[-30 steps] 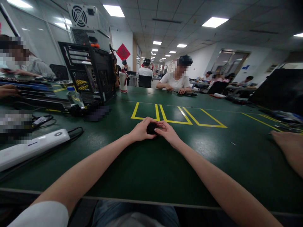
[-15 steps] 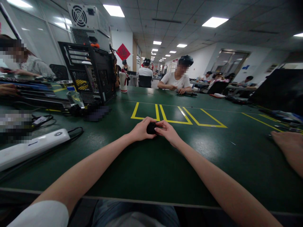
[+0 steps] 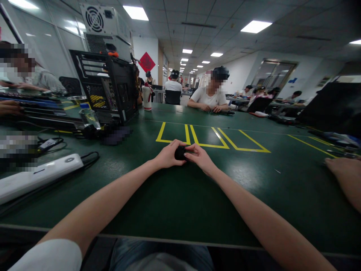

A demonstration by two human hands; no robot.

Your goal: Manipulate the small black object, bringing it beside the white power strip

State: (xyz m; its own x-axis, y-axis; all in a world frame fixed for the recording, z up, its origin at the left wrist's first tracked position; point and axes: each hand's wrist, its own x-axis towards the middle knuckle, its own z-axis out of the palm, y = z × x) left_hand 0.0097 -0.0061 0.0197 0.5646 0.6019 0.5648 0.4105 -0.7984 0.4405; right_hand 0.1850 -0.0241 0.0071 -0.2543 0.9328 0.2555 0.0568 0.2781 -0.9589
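A small black rounded object [image 3: 179, 153] is between my hands, just above or on the green table; its exact kind is not clear. My left hand [image 3: 168, 153] curls around it from the left, thumb below and fingers over the top. From the right, my right hand [image 3: 199, 157] pinches its edge with thumb and fingertips. Part of the object is covered by the fingers of both hands. Yellow tape outlines [image 3: 208, 145] lie on the tabletop just beyond my hands.
On the left stand a black computer case [image 3: 104, 86] with a power supply [image 3: 104, 20] on top, a clear bottle [image 3: 89, 116] and a white power strip [image 3: 42, 177]. A white cup [image 3: 147, 98] is farther back. Another person's hand [image 3: 345, 177] rests at right; a person [image 3: 210, 96] sits opposite.
My hands keep nearly the same place and grip on the black object. Across the table, the person's hands have shifted slightly. The other person's hand at right has moved a little.
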